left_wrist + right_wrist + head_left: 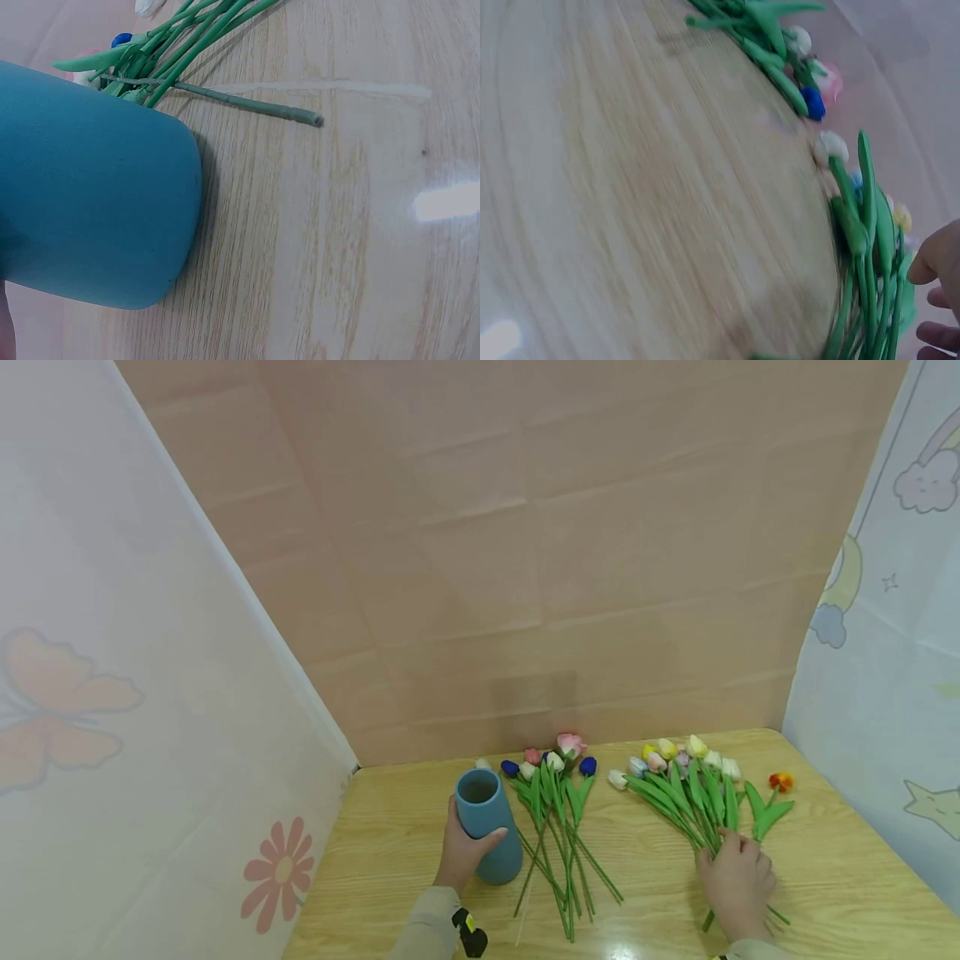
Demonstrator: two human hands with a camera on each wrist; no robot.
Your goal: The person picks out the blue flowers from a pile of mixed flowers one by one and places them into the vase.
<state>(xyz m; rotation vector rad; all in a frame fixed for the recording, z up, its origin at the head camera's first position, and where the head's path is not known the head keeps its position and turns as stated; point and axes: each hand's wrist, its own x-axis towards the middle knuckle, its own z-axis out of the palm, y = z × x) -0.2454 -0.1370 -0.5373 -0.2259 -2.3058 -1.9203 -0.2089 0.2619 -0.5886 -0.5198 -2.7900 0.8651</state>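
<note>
My left hand (462,850) grips a blue vase (498,852) around its side, the thumb across its front. The vase stands near upright with its dark mouth facing up; its lower body (112,187) fills the left of the left wrist view. My right hand (738,881) lies over the green stems of a bunch of artificial tulips (693,789) in white, yellow, pink and lilac. In the right wrist view its thumb and fingers (939,259) are spread apart beside the stems. Part of the stems is hidden under the palm.
Between the hands, a second bunch of artificial flowers (555,810) lies with crossed stems, blue, white and pink heads toward the back. A single orange flower (781,782) lies at the right. The wooden table (637,927) meets a brown cloth backdrop (480,568), with printed white cloths at both sides.
</note>
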